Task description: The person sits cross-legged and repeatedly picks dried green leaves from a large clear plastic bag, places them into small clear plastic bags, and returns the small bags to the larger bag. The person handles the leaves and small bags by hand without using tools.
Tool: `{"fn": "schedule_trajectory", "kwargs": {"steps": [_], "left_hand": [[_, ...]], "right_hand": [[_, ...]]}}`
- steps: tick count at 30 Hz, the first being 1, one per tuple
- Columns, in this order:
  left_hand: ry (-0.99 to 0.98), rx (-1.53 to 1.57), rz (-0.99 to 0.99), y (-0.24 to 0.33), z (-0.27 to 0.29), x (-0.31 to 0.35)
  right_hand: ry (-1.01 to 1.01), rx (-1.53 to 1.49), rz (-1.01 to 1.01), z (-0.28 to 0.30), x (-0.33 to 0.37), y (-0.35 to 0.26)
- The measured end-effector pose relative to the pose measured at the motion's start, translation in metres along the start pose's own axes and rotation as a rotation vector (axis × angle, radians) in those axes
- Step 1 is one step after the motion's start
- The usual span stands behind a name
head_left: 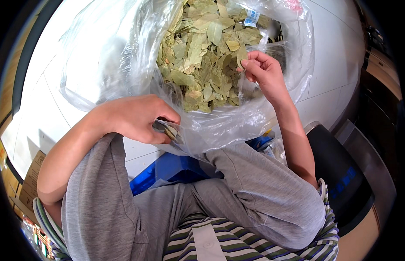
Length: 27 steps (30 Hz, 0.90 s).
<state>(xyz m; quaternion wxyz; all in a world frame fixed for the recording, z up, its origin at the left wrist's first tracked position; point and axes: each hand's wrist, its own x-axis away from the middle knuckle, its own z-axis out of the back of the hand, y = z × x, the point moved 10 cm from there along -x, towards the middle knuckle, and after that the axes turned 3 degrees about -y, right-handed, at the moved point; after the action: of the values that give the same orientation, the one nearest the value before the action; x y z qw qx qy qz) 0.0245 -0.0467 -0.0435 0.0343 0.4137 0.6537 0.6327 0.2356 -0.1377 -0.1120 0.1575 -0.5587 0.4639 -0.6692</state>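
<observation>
A large clear plastic bag [137,56] lies spread in front of me, filled with dried green-brown bay leaves [200,56]. Over its right side, my right hand [265,74] is closed, pinching a single bay leaf [242,55] between thumb and fingers. My left hand [141,119] is at the bag's near left edge. Its thumb and fingers curl around the mouth of a small clear plastic bag [185,138], and a few leaves show inside. Part of the small bag merges with the large bag's film, so its outline is hard to follow.
A white-and-blue label [252,18] sits among the leaves at the back. Between my legs is a blue plastic object [180,167]. A black rounded seat-like object [337,174] stands at the right, and a cardboard box [31,176] at the left. Pale tiles [331,56] form the floor.
</observation>
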Motion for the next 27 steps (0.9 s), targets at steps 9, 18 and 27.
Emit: {"fn": "schedule_trajectory", "kwargs": {"steps": [9, 18, 27], "left_hand": [[0.000, -0.008, -0.023, 0.002, 0.002, -0.002], [-0.018, -0.040, 0.006, 0.001, 0.001, -0.002], [-0.005, -0.048, 0.019, 0.001, 0.003, -0.001]], "right_hand": [[-0.046, 0.019, 0.026, -0.010, 0.004, -0.016], [0.132, 0.125, 0.037, 0.005, -0.010, 0.010], [0.151, 0.219, 0.115, -0.003, -0.015, -0.010]]}}
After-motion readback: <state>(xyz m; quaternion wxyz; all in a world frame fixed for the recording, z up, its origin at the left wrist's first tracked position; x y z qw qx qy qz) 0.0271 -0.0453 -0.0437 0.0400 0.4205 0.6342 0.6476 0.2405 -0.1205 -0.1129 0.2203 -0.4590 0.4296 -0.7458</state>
